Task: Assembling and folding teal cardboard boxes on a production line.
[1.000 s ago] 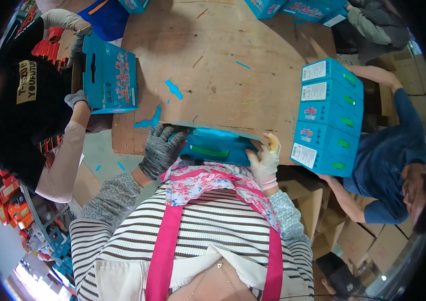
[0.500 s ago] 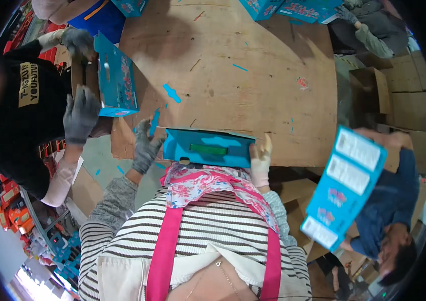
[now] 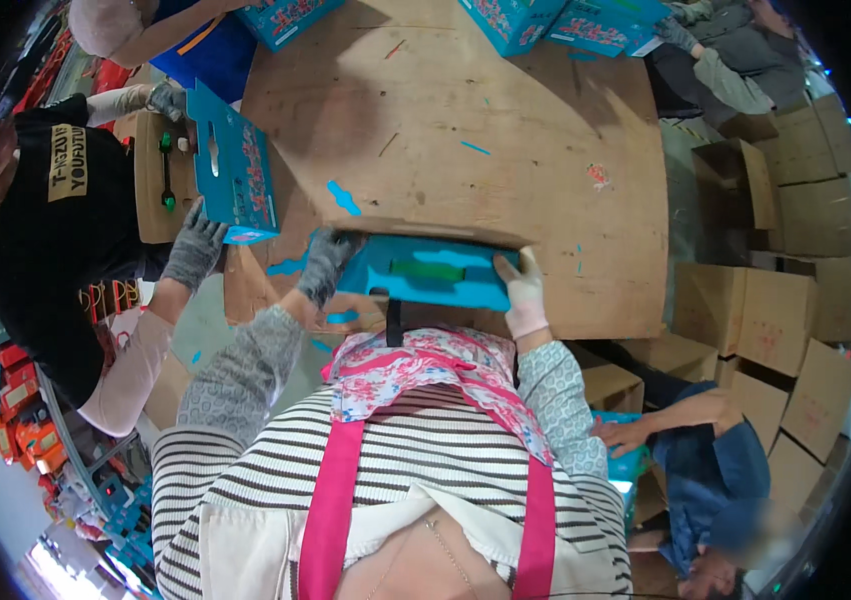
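Note:
A teal cardboard box [image 3: 445, 292] with a green handle [image 3: 428, 272] in its face lies tilted at the near edge of the table, in front of my apron. My left hand [image 3: 325, 268], in a grey glove, closes on the box's left end, its fingertips reaching over the far edge. On the right end my right hand [image 3: 523, 292], in a white glove, grips with the thumb on the near face. A short black strip [image 3: 394, 324] sticks out below the box's near edge toward my apron; what it belongs to is hidden.
The wooden table [image 3: 505, 150] carries teal scraps [image 3: 343, 197]. At the left a co-worker in grey gloves holds another teal box [image 3: 235, 165]. More teal boxes [image 3: 595, 25] stand at the far side. Brown cartons [image 3: 760, 310] and another person [image 3: 715, 470] are at the right.
My left hand has come onto the box's left end, and the box has shifted slightly away from me. The person at the right has lowered a teal box. The left co-worker's box has turned.

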`<action>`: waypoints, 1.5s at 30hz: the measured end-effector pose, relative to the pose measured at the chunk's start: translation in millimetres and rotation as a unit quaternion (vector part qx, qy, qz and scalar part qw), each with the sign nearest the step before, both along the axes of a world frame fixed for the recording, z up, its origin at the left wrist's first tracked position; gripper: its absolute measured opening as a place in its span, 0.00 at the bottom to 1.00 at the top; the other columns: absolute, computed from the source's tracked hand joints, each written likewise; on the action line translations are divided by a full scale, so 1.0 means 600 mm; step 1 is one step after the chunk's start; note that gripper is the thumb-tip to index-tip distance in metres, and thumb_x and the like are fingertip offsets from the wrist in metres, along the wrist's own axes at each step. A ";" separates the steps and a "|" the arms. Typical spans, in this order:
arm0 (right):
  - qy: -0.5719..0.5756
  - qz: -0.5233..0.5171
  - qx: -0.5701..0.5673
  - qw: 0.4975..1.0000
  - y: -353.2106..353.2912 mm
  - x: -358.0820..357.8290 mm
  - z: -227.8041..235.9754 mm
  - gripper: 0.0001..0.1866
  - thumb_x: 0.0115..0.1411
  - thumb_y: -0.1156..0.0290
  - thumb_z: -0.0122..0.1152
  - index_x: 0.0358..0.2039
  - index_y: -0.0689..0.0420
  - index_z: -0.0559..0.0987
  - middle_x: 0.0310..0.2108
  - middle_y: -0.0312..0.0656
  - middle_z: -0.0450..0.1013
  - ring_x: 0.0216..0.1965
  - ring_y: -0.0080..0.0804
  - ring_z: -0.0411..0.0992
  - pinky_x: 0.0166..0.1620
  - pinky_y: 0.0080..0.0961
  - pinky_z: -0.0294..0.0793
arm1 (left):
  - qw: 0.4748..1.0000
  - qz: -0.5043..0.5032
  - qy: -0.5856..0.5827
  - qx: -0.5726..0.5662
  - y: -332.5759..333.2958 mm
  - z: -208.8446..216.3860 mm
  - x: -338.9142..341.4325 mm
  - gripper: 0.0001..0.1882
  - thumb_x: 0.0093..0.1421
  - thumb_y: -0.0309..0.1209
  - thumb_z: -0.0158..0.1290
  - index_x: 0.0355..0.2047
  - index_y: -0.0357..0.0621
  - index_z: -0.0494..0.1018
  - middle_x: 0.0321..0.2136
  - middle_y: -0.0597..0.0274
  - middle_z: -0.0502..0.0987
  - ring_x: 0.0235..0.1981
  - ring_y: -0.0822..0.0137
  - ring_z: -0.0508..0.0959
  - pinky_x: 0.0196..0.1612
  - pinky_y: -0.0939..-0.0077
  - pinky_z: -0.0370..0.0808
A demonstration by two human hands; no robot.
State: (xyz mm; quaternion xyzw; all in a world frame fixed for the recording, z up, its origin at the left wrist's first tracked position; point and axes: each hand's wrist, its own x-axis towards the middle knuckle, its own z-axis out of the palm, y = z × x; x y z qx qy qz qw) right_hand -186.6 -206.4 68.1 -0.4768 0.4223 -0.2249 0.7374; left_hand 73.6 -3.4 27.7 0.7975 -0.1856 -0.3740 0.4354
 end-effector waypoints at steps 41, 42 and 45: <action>0.022 0.068 0.300 0.951 0.068 -0.017 0.036 0.28 0.68 0.54 0.46 0.54 0.70 0.69 0.51 0.59 0.72 0.53 0.48 0.72 0.55 0.40 0.70 | 0.776 -0.575 -0.252 0.063 -0.191 0.186 -0.044 0.52 0.55 0.70 0.43 0.66 0.41 0.53 0.66 0.40 0.54 0.67 0.44 0.55 0.64 0.39 0.53; 0.022 0.068 0.299 0.951 0.071 -0.023 0.025 0.28 0.68 0.54 0.46 0.54 0.70 0.69 0.51 0.59 0.72 0.53 0.48 0.72 0.55 0.40 0.70 | 0.777 -0.571 -0.255 0.071 -0.192 0.189 -0.048 0.53 0.54 0.71 0.43 0.66 0.40 0.54 0.66 0.40 0.54 0.67 0.44 0.56 0.63 0.36 0.53; -0.074 0.097 0.156 0.980 0.091 -0.047 -0.025 0.18 0.67 0.70 0.49 0.51 0.70 0.72 0.46 0.52 0.75 0.46 0.42 0.76 0.52 0.35 0.74 | 0.764 -0.557 -0.310 0.097 -0.190 0.192 -0.076 0.54 0.53 0.72 0.44 0.65 0.40 0.55 0.65 0.40 0.55 0.66 0.44 0.57 0.61 0.33 0.53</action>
